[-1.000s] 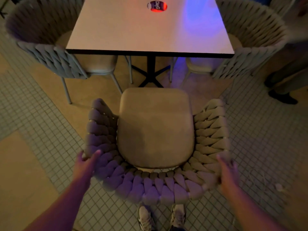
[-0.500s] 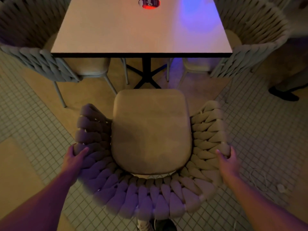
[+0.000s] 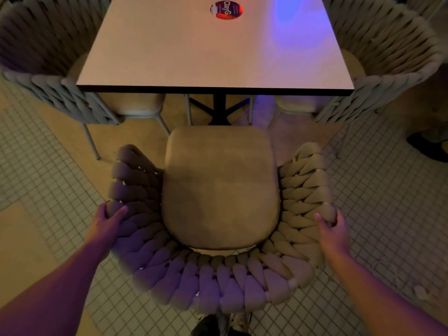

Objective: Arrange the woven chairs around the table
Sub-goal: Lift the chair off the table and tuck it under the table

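Observation:
A woven chair [image 3: 220, 187] with a tan seat cushion stands right in front of me, facing the table [image 3: 213, 52]. Its seat front is just short of the table's near edge. My left hand [image 3: 106, 219] grips the chair's woven left rim, thumb inside. My right hand [image 3: 333, 229] grips the woven right rim the same way. Two more woven chairs sit at the table: one on the left [image 3: 46, 59] and one on the right [image 3: 388, 52], both with seats tucked partly under the tabletop.
A round red-lit sticker or coaster [image 3: 226, 10] lies on the tabletop. The table's black cross base [image 3: 219, 109] stands just beyond the seat. Another person's dark shoe [image 3: 426, 146] is at the right edge. A thin cord [image 3: 397, 277] lies on the tiled floor.
Both hands have slid forward along the rim and closed on it. The chair and I have come closer to the table.

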The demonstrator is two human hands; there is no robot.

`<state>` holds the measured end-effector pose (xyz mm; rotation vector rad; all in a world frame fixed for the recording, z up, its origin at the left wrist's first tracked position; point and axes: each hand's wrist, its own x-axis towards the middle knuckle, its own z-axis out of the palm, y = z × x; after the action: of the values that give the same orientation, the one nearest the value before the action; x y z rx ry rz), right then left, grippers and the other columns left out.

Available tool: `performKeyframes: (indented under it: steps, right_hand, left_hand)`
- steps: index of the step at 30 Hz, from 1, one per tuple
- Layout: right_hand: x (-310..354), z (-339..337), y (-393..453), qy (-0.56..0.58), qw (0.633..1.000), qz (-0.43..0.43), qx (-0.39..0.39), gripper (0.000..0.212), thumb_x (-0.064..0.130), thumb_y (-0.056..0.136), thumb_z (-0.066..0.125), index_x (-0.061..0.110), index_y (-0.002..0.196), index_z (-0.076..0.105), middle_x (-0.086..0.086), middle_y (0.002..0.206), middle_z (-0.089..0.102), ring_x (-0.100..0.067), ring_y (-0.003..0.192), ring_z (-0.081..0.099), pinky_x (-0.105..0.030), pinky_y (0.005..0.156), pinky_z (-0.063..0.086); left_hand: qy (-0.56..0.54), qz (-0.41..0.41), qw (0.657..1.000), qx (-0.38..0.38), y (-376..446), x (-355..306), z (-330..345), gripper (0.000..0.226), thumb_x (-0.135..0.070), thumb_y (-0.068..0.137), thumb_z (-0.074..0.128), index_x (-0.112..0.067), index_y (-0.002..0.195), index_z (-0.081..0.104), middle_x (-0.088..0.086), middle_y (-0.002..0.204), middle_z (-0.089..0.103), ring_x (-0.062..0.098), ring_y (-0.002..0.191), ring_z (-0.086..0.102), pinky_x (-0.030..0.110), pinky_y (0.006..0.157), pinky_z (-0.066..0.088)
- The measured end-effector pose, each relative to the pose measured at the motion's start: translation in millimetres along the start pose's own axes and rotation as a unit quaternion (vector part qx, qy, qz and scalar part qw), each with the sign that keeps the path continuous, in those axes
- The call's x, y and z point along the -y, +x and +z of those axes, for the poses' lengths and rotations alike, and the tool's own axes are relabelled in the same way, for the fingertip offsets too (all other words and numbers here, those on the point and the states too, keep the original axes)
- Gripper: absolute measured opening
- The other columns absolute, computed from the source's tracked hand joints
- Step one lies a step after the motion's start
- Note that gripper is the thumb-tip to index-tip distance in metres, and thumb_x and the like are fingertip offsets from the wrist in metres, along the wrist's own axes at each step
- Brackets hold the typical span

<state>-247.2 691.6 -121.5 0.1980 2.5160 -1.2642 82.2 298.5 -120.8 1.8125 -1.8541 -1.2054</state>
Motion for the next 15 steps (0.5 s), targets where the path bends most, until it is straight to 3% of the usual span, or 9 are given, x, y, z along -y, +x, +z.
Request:
performKeyframes:
  steps: [4, 15]
  right_hand:
    - [5.5, 6.8, 5.1, 0.006, 1.0, -0.001, -0.003, 0.052, 0.03, 0.091, 0.062, 0.014, 0.138, 0.046, -0.016, 0.133, 0.059, -0.035, 0.118, 0.057, -0.041, 0.091, 0.047]
    - [26.3, 13.8, 29.7, -0.008, 1.0, 0.005, -0.011, 0.051, 0.028, 0.091, 0.062, 0.013, 0.137, 0.048, -0.018, 0.132, 0.058, -0.037, 0.119, 0.055, -0.054, 0.099, 0.046]
  left_hand:
    - [0.007, -0.004, 1.0, 0.008, 18.9, -7.0, 2.0, 0.037, -0.038, 0.083, 0.069, -0.017, 0.112, 0.059, 0.017, 0.107, 0.065, 0.036, 0.099, 0.061, 0.049, 0.084, 0.051]
    - [0.005, -0.002, 1.0, 0.011, 43.8, -29.6, 16.8, 0.036, -0.037, 0.083, 0.069, -0.017, 0.111, 0.057, 0.014, 0.1, 0.065, 0.029, 0.089, 0.058, 0.039, 0.074, 0.046]
